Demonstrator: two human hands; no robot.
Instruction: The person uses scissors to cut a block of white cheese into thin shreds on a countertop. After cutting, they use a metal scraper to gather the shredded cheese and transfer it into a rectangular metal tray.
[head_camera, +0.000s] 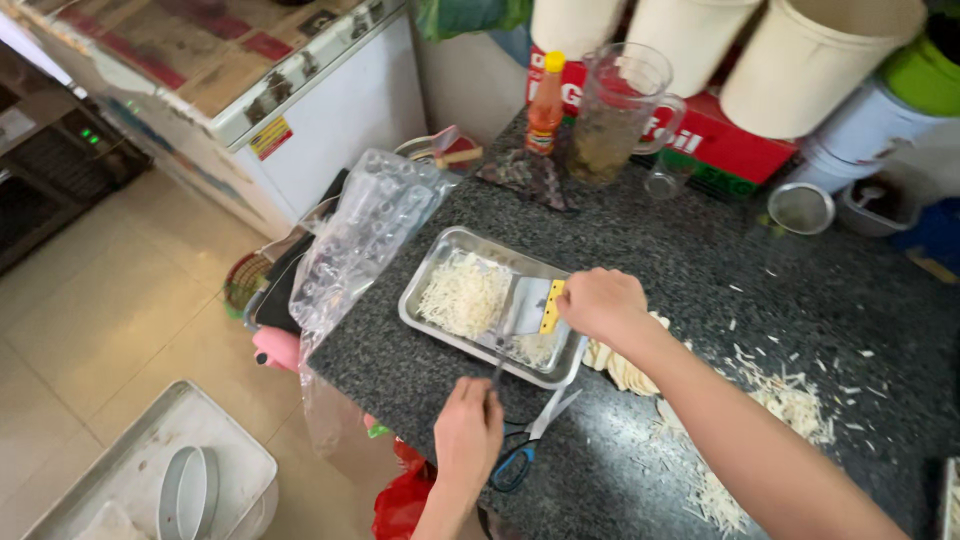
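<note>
**Slicing strips over the tray**

Both hands work a flat metal slicer (525, 312) propped across the steel tray (432, 270). Left hand (466, 432) is closed round the slicer's handle at the near counter edge; right hand (600, 303) is clenched over a pale piece pressed on the blade end, beside its yellow tab. What that piece is, the fingers hide. White shreds (463, 292) lie heaped in the tray, more scattered on the dark counter (700, 260) to the right. To do this well, I judge the handle should be braced firmly, fingertips kept curled above the blade, strokes kept over the tray. Blue-handled scissors (525, 445) lie just beside the left hand.
</note>
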